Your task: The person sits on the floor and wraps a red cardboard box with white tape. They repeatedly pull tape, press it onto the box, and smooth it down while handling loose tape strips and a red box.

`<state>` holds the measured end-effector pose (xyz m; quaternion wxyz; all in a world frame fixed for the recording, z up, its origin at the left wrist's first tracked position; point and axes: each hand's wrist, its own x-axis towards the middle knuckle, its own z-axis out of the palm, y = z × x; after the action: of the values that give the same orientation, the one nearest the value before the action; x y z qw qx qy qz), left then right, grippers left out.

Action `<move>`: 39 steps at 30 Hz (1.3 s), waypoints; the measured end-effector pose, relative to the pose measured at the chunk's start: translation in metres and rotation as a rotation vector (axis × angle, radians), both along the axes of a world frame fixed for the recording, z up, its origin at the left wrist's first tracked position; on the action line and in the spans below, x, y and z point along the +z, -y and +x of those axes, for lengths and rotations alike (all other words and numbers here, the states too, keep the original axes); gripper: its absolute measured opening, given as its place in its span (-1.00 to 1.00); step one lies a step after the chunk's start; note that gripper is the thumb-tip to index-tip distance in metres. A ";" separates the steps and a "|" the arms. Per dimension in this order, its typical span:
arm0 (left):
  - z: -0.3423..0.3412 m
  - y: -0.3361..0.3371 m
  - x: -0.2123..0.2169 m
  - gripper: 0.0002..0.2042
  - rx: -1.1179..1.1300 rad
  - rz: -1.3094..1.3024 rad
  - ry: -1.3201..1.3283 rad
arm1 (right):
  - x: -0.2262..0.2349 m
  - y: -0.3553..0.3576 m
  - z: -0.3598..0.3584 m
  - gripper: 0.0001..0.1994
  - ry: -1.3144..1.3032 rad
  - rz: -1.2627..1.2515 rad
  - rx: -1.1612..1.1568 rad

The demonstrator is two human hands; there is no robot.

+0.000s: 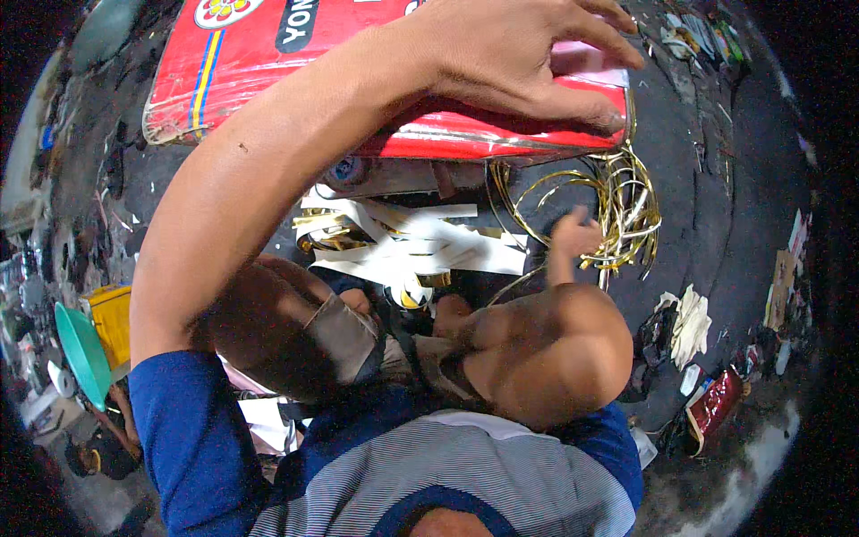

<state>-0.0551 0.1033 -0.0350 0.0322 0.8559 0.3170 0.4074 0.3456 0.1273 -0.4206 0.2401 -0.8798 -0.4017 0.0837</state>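
Red glossy panel [394, 80] lies across the floor [689, 170], long axis left to right | head view: left hand [528, 54] presses its far right edge, fingers spread flat | right hand [573, 237] nearer gold strips [617, 197], grip state unclear.

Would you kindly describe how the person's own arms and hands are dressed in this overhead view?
Both arms wear short blue sleeves ending above the elbow, joined to a grey-and-white finely striped shirt body. The forearms are uncovered. The left hand and right hand are bare: no gloves, rings or watch visible.
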 end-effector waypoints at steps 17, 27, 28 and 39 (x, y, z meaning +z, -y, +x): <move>0.035 0.085 0.020 -0.56 -0.029 -0.027 -0.306 | 0.108 0.106 -0.142 -0.62 -0.700 -0.796 1.771; 0.029 0.162 0.005 -0.49 0.134 -1.070 0.554 | 0.409 0.038 -0.204 -0.68 -0.477 -0.432 2.416; 0.026 0.168 0.010 -0.51 0.155 -1.073 0.582 | 0.418 0.044 -0.204 -0.71 -0.487 -0.170 2.400; -0.021 0.223 0.042 -0.82 0.389 -0.851 0.165 | 0.478 0.083 -0.179 -0.79 -0.147 -0.246 2.100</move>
<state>-0.0758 -0.1194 0.0074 0.3281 0.6562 0.6066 0.3063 0.1670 0.0440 0.0578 -0.0195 -0.1023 -0.9338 0.3422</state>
